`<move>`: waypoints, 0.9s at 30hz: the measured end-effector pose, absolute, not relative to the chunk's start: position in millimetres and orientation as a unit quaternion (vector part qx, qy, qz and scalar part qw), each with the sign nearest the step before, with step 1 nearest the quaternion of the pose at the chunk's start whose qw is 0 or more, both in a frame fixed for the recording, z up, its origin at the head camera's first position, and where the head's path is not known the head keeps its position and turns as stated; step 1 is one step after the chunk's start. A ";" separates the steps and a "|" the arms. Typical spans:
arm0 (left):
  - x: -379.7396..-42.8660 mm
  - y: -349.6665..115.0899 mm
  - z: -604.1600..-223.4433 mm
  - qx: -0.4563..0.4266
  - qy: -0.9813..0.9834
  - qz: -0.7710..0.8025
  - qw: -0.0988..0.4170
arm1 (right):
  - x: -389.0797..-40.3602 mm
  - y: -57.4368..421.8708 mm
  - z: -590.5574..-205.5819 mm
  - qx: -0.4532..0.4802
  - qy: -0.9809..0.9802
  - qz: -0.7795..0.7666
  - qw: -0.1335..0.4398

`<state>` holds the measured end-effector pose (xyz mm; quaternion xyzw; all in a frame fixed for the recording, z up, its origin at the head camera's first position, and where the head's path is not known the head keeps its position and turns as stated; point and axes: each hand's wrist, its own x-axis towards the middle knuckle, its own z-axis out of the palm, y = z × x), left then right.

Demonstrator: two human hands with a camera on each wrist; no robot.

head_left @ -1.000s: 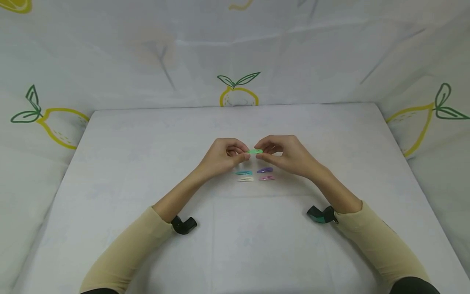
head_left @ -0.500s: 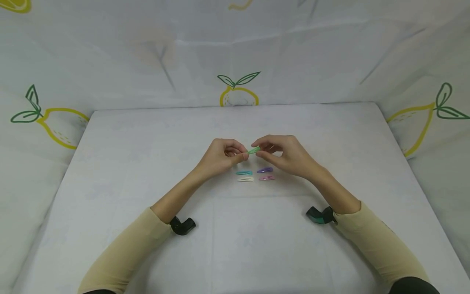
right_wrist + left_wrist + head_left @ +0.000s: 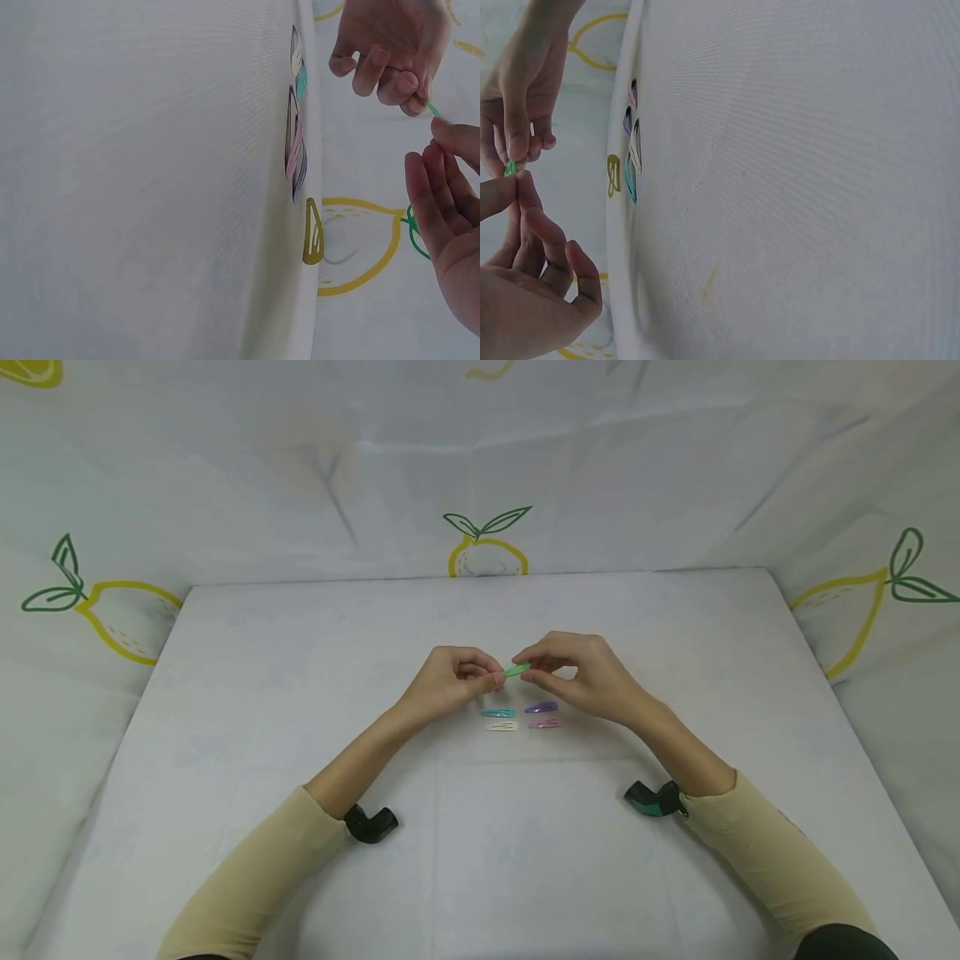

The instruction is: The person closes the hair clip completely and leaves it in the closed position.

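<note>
A small green snap hair clip (image 3: 517,669) is held tilted over the table between both hands. My left hand (image 3: 450,681) pinches its lower left end between thumb and fingertip, other fingers loosely bent. At its upper right end, my right hand (image 3: 581,672) grips the clip with thumb and fingers. Just nearer than the hands, a blue clip (image 3: 498,713) lies beside a purple clip (image 3: 542,707), with a cream clip (image 3: 501,727) and a pink clip (image 3: 545,723) in front. The right wrist view also shows an olive-yellow clip (image 3: 313,232), hidden in the head view.
A white cloth covers the tabletop (image 3: 525,860). White curtains with lemon prints (image 3: 488,557) stand behind and at both sides. Black wrist cameras (image 3: 371,824) jut inward below the sleeves.
The green clip has tipped from nearly level to slanting, its right end higher. The left hand has shifted slightly left; the right hand has risen a little. The clips on the table stay put.
</note>
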<state>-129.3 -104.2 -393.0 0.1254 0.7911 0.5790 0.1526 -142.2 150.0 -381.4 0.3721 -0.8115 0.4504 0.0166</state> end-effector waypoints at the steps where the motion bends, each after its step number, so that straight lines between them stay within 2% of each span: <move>1: -129.4 -104.7 -393.4 0.125 0.790 0.581 0.153 | -142.1 149.9 -381.4 0.373 -0.811 0.450 0.019; 13: -129.4 -113.0 -394.9 0.123 0.790 0.581 0.152 | -141.4 147.8 -379.5 0.352 -0.830 0.431 0.016; 27: -128.6 -116.5 -397.0 0.140 0.808 0.560 0.120 | -141.9 142.9 -375.8 0.321 -0.850 0.415 -0.041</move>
